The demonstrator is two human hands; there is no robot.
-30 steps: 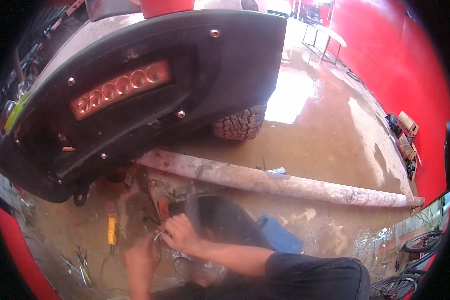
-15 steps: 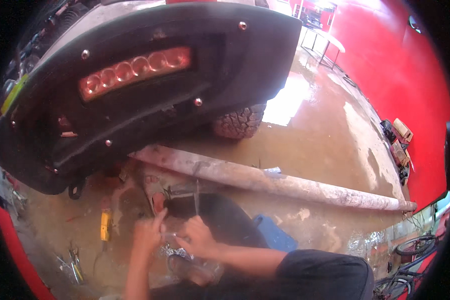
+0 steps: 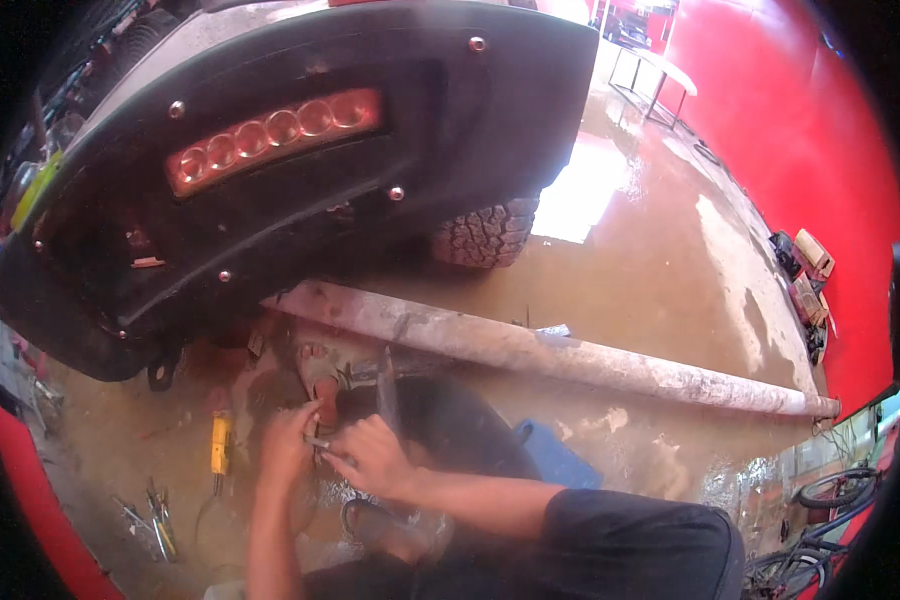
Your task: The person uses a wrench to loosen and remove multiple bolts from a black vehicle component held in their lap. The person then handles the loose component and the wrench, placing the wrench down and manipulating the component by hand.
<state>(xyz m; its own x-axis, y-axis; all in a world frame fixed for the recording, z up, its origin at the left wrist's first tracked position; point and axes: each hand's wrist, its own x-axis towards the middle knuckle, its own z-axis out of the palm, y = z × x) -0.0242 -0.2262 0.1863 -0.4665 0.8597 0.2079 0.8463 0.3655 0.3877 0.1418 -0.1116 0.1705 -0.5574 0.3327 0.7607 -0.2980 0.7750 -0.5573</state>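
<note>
In front of my bent legs, my left hand (image 3: pixel 288 440) is closed, with the fingertips pinching a thin short metallic piece (image 3: pixel 317 443). Close beside it, my right hand (image 3: pixel 372 455) is closed too, its thumb and finger at the other end of that piece. A flat, grey, pointed blade-like strip (image 3: pixel 387 388) rises from my right fist; its lower part is hidden in the fingers. My sandalled foot (image 3: pixel 390 535) is on the wet floor below the hands.
A dark vehicle bumper (image 3: pixel 300 230) with a red lamp (image 3: pixel 280 135) overhangs ahead, a tyre (image 3: pixel 485 235) beneath. A long pale pole (image 3: pixel 570 365) lies across the floor. Left are a yellow tool (image 3: pixel 220 442) and several hand tools (image 3: pixel 153 525); right, a blue container (image 3: pixel 558 455).
Both hands have shifted slightly, staying together on the small piece. The blade-like strip has turned, showing its broad side now instead of a thin edge. The view has tilted a little.
</note>
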